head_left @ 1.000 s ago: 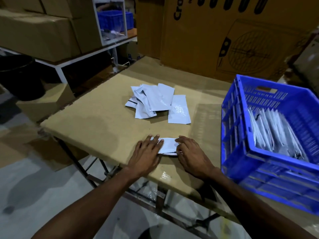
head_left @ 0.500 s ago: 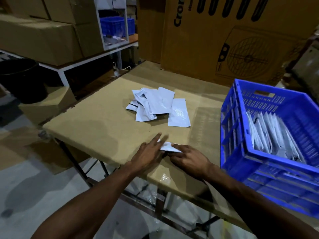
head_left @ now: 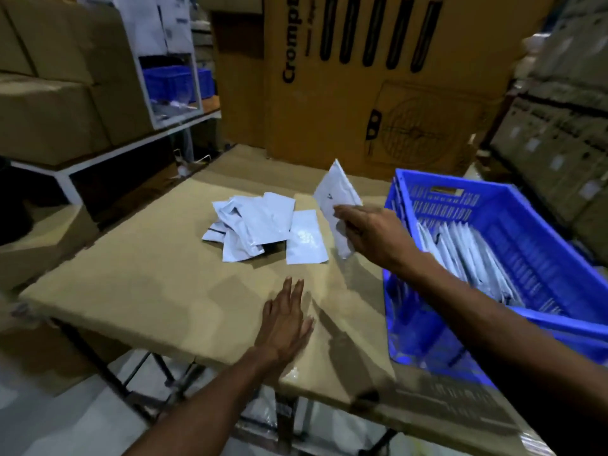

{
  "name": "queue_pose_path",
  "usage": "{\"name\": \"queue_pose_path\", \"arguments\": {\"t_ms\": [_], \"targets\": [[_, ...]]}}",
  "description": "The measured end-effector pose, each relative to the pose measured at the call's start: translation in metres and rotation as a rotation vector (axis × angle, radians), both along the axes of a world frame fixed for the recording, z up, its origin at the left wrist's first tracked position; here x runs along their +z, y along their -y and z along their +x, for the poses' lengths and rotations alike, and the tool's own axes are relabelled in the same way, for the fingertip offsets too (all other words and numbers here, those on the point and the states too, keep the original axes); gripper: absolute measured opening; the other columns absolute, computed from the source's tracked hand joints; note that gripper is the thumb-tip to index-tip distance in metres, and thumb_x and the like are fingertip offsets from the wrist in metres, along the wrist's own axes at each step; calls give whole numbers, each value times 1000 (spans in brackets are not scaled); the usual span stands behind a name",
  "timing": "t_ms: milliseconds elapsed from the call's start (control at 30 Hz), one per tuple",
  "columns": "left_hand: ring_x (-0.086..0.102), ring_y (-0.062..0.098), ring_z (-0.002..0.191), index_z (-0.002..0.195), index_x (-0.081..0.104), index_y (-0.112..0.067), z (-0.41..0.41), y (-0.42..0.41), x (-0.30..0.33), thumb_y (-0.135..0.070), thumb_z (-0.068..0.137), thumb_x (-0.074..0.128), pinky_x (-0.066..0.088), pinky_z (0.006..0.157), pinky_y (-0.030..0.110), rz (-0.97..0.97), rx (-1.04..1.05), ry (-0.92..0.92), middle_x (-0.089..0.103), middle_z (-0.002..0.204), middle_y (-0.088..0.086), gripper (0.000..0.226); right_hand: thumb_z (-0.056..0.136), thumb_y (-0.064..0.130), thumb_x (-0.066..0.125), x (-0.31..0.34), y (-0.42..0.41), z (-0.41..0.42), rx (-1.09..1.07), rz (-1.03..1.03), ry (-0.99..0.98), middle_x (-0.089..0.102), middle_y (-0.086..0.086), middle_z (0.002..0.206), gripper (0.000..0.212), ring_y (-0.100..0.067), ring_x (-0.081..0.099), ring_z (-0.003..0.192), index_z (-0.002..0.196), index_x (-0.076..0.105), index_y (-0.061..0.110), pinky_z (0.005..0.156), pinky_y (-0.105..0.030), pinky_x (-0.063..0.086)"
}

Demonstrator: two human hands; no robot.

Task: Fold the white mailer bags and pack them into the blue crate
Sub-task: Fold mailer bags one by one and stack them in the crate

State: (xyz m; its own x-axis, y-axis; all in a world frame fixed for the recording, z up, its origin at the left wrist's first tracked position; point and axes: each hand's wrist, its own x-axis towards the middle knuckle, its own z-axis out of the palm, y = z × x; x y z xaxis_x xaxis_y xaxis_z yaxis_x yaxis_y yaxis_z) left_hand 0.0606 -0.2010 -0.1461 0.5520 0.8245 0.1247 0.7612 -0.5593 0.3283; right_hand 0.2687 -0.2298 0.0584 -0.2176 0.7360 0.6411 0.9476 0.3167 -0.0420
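The right hand (head_left: 371,233) is raised above the cardboard-covered bench (head_left: 158,291), its fingers (head_left: 345,213) pinching a folded white plastic mailer bag (head_left: 335,195) held upright just left of the blue slatted plastic crate (head_left: 543,245). A row of folded white bags (head_left: 467,255) stands on edge inside that crate. The left hand (head_left: 286,320) lies flat on the bench near its front edge, fingers straight and released. A loose heap of unfolded white mailer bags (head_left: 260,225) sits mid-bench.
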Motion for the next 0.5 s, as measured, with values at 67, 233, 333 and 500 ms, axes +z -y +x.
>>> {"name": "queue_pose_path", "arguments": {"t_ms": [67,233,333,500], "targets": [[13,24,154,161,-4,-22,12,-1,-1,-63,84,5,22,118,47,-1,-27,-36,-3,169,8,88,83,10,64,16,7,23,-48,39,-50,74,-5,114,27,-30,73,89,109,73,12,70,-41,59],[15,24,152,161,1,-22,37,-2,-1,-56,97,20,24,116,50,-21,-84,-132,-3,169,8,75,84,27,48,46,31,74,-201,96,-40,74,-4,112,35,-29,72,95,106,73,14,74,-44,57],[17,26,151,159,9,-25,55,1,1,-59,94,14,21,116,54,-43,-123,-142,-1,169,7,74,80,30,42,53,49,101,-285,96,-43,74,-6,111,43,-30,71,97,105,72,13,75,-45,57],[11,31,151,155,22,-22,89,11,0,-48,104,27,13,116,62,-52,-138,-243,6,168,7,58,77,27,46,40,79,147,-488,-36,27,75,-13,98,43,-39,70,83,108,72,16,67,-46,55]]}}
